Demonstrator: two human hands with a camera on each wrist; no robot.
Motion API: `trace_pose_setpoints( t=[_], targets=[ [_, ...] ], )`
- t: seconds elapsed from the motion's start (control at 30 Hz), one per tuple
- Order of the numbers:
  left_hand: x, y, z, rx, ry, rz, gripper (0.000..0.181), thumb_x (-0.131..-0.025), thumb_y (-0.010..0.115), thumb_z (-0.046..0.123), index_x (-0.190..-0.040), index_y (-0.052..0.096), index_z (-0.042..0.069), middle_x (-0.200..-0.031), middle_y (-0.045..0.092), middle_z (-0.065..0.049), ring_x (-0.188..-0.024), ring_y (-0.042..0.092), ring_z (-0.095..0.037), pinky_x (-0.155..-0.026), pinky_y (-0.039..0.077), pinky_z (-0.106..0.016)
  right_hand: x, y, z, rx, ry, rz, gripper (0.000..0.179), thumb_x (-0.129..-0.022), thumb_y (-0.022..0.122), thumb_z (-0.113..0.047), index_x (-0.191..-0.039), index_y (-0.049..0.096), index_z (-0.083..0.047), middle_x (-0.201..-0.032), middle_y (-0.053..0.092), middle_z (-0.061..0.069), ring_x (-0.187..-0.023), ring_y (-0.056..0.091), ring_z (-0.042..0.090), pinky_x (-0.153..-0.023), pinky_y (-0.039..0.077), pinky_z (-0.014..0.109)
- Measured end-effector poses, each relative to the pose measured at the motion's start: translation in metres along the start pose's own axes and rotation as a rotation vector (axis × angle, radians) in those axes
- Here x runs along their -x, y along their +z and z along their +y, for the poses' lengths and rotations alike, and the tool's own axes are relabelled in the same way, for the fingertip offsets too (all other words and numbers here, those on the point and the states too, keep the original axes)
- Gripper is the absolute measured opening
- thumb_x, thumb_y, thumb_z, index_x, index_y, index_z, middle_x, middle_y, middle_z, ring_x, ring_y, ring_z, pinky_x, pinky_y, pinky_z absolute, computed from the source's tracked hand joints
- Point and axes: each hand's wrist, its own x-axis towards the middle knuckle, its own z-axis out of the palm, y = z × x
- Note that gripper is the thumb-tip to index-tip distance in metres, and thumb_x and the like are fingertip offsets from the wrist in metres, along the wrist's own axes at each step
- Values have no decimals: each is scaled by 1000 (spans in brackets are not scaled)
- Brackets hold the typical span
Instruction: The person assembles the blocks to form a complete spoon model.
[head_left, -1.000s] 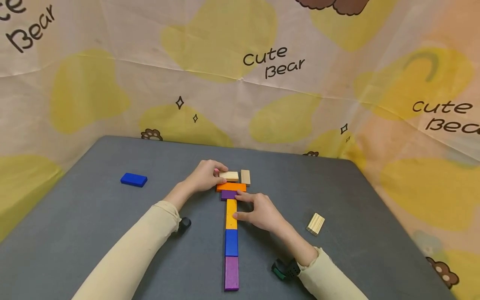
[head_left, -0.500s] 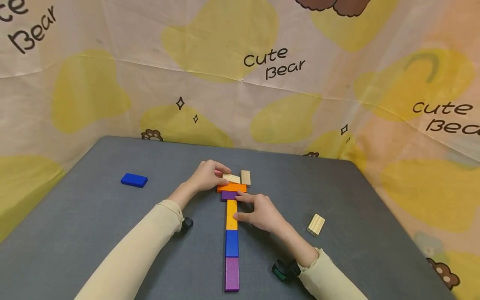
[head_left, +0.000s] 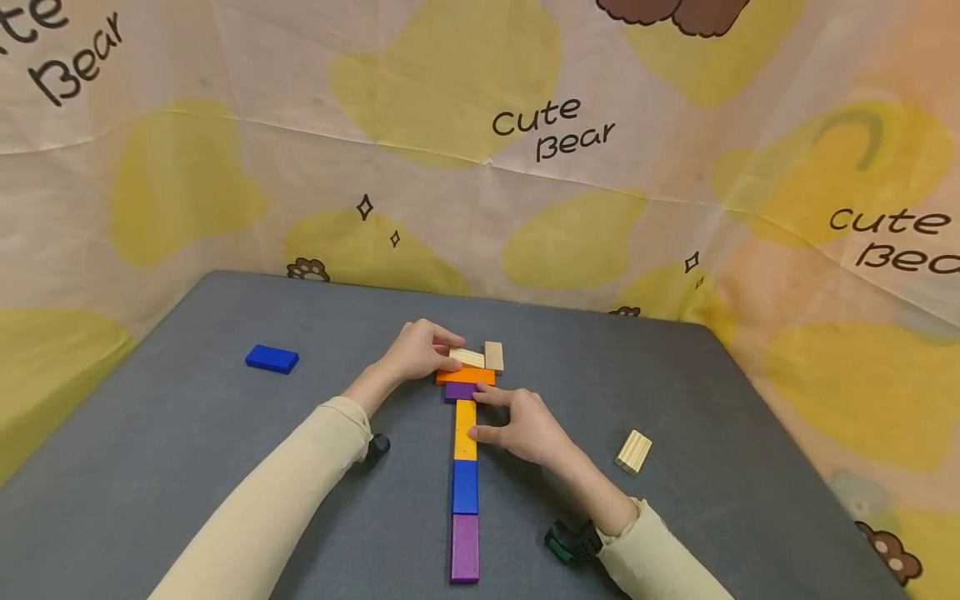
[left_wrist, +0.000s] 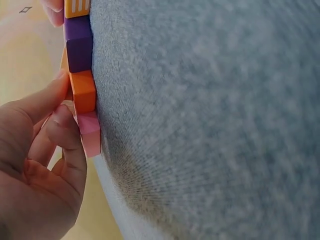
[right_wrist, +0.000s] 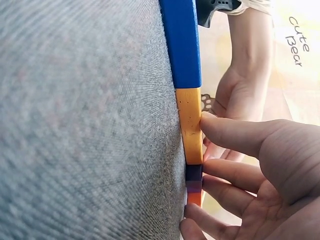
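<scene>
My left hand (head_left: 417, 350) pinches a plain wooden block (head_left: 468, 357) between thumb and fingers. That block lies slightly slanted behind the orange block (head_left: 466, 376), its right end close to a second plain block (head_left: 493, 356). In the left wrist view, a pink block (left_wrist: 90, 131) sits by the fingertips, beyond the orange one. My right hand (head_left: 523, 422) rests along the row's right side, its thumb touching the yellow block (right_wrist: 190, 125) and its forefinger the purple block (head_left: 460, 392). Its other fingers are loosely bent.
Nearer me the row continues with a blue block (head_left: 465, 487) and a longer purple block (head_left: 465, 547). A loose blue block (head_left: 272, 358) lies far left, and a ridged wooden block (head_left: 633, 452) lies to the right. A printed cloth (head_left: 420, 100) hangs behind the grey table (head_left: 187, 467).
The left hand has slid its plain block rightward, closing the gap to the second plain block, and the block has turned to a slant. My right hand has stayed in place.
</scene>
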Motion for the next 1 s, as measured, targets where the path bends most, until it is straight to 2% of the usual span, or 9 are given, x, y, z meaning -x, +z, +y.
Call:
trace_pose_setpoints(
  t=[0.1, 0.37, 0.7, 0.83, 1.0],
  targets=[
    [0, 1, 2, -13, 10, -1, 38, -85, 79, 17, -122, 72, 10, -116, 69, -6, -107, 62, -24, -94, 48, -38, 0, 0, 0, 1, 2, 0, 55, -85, 79, -32, -136, 62, -15, -143, 51, 1, -134, 42, 30, -88, 48, 40],
    [1, 0, 1, -19, 11, -34, 37, -87, 78, 15, -122, 71, 7, -115, 70, -6, -108, 61, -25, -95, 47, -40, 0, 1, 0, -2, 5, 4, 56, -85, 79, -32, -135, 62, -16, -143, 51, -1, -135, 42, 29, -104, 36, 53],
    [1, -2, 1, -14, 49, -51, 36, -87, 77, 15, -122, 70, 5, -116, 69, -6, -109, 61, -26, -95, 47, -41, 0, 2, -1, 9, -6, 15, 55, -85, 79, -29, -135, 62, -14, -144, 50, 0, -137, 39, 29, -107, 30, 56],
    [12, -9, 3, 5, 109, -28, 39, -87, 77, 19, -123, 70, 7, -121, 67, -8, -109, 59, -28, -92, 49, -43, 0, 3, -1, 9, -7, 18, 55, -85, 79, -30, -135, 62, -14, -143, 51, 0, -136, 40, 30, -105, 32, 56],
    [39, -17, 8, 9, 166, -7, 45, -83, 81, 26, -124, 69, 10, -121, 64, -10, -98, 59, -28, -78, 54, -39, 0, 3, 0, 20, -15, 22, 55, -85, 79, -31, -135, 62, -14, -143, 52, 1, -135, 41, 30, -105, 32, 57]
  ],
)
